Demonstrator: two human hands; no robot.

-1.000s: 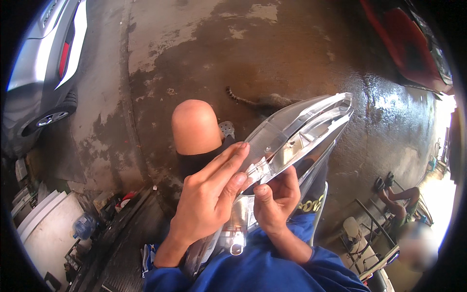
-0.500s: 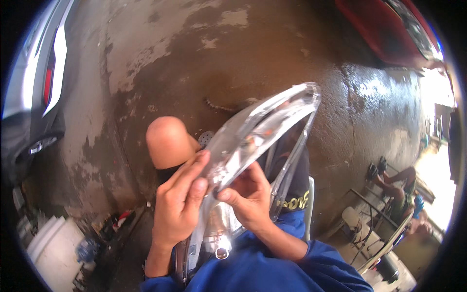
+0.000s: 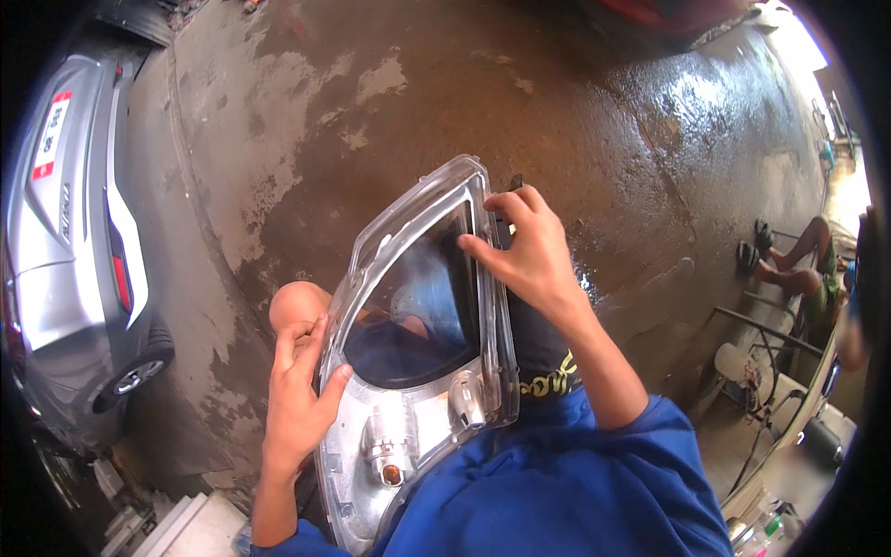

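A clear-lensed headlight housing (image 3: 418,362) is lying tilted across the person's lap, its narrow end pointing away. The left hand (image 3: 299,395) is gripping the lower left rim, thumb curled over the edge and fingers behind it. The right hand (image 3: 522,249) is pinching the upper right rim between thumb and fingertips. A bare knee (image 3: 297,304) is showing just left of the housing, touching the left hand's fingers. Wet concrete floor (image 3: 575,111) is spreading around. A silver car (image 3: 70,269) is standing well apart at the left edge. Another person's legs (image 3: 789,260) are resting near metal chair frames (image 3: 770,362) at right.
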